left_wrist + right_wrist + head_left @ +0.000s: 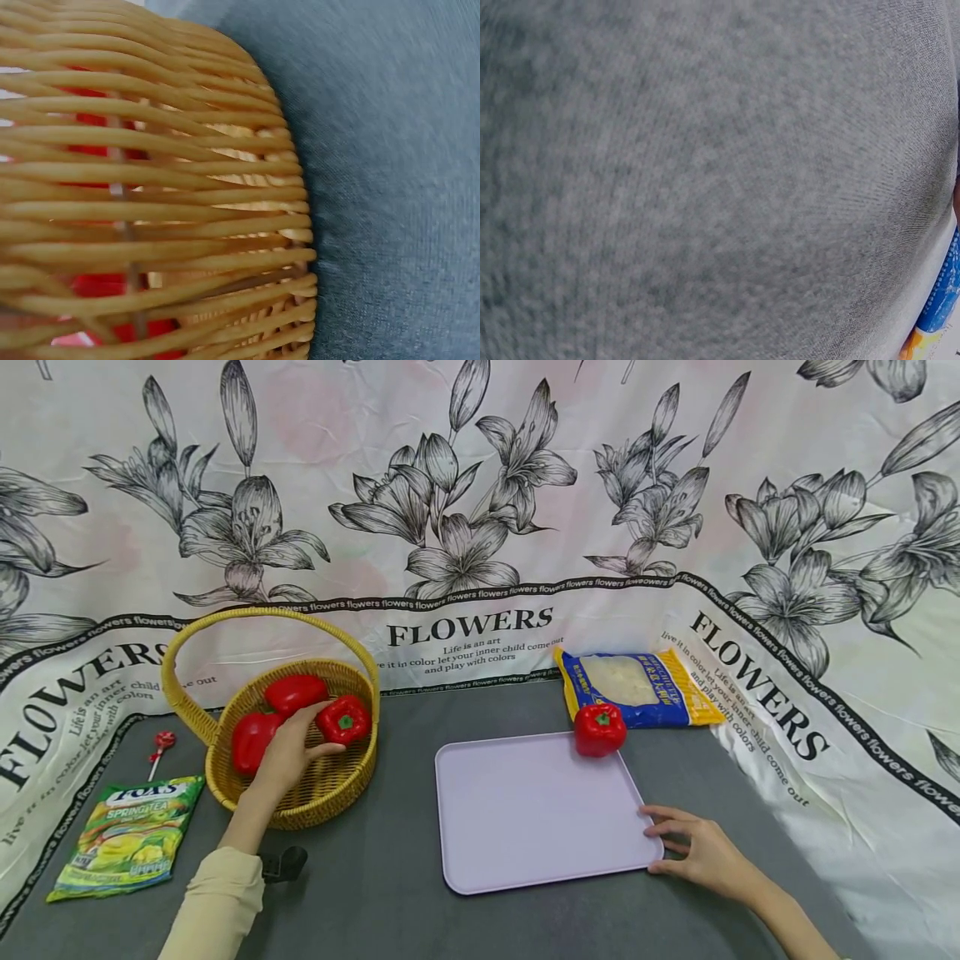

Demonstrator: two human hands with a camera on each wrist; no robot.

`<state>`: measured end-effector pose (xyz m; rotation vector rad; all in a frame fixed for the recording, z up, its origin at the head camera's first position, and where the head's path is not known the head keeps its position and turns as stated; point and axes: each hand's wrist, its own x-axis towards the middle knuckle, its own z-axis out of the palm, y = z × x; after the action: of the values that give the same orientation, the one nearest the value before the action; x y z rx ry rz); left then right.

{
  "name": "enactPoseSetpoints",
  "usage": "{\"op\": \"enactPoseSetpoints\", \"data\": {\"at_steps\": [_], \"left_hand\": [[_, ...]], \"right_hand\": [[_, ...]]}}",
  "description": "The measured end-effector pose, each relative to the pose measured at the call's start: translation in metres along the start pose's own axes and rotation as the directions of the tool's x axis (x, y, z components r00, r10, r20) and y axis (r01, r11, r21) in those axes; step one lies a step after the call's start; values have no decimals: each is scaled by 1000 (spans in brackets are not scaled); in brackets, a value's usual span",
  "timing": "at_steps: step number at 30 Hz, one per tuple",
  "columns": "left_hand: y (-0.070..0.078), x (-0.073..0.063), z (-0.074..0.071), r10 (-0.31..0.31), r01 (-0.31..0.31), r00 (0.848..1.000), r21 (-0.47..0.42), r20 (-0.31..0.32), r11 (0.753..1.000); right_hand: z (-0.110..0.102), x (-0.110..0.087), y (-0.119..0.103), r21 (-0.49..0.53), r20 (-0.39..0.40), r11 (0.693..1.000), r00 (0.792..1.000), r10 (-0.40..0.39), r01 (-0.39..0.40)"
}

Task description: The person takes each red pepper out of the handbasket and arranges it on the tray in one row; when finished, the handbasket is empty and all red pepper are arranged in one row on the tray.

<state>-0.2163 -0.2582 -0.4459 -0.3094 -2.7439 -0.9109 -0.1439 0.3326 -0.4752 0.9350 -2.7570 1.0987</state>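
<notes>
My left hand (288, 752) reaches over the front of a yellow wicker basket (330, 814), also close up in the left wrist view (165, 172). Its thumb and fingers pinch the left side of a red bell pepper (345, 720) with a green stem. Two more red peppers, one at the back (295, 693) and one at the left (253, 739), lie in the basket. My right hand (701, 852) touches the right rim of a pale lilac tray (540, 810) with spread fingers. Another red bell pepper (600, 731) sits at the tray's far right corner.
A blue and yellow food packet (637, 689) lies behind the tray, partly visible in the right wrist view (939, 289). Left of the basket are a green candy bag (127, 839) and a red lollipop (164, 741). The basket's tall handle (270, 612) arches above it.
</notes>
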Motion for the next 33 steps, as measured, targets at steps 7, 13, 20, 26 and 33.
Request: {"op": "enactPoseSetpoints", "data": {"at_steps": [7,13,20,26,33], "left_hand": [[0,-7,-8,-34,53,994,-192,102,980],[4,-6,-9,-89,135,983,-306,160,942],[8,2,-3,-124,149,987,-325,99,934],[7,6,-1,-144,170,985,-426,92,889],[11,6,-3,-156,183,983,-439,97,880]], "right_hand": [[1,1,0,5,-15,1000,1000,1,-1],[0,1,-1,7,-14,1000,1000,1,0],[1,0,-1,6,-12,1000,1000,16,-16],[1,1,-1,2,-10,1000,1000,21,-21],[1,0,-2,13,-7,1000,1000,19,-19]]}}
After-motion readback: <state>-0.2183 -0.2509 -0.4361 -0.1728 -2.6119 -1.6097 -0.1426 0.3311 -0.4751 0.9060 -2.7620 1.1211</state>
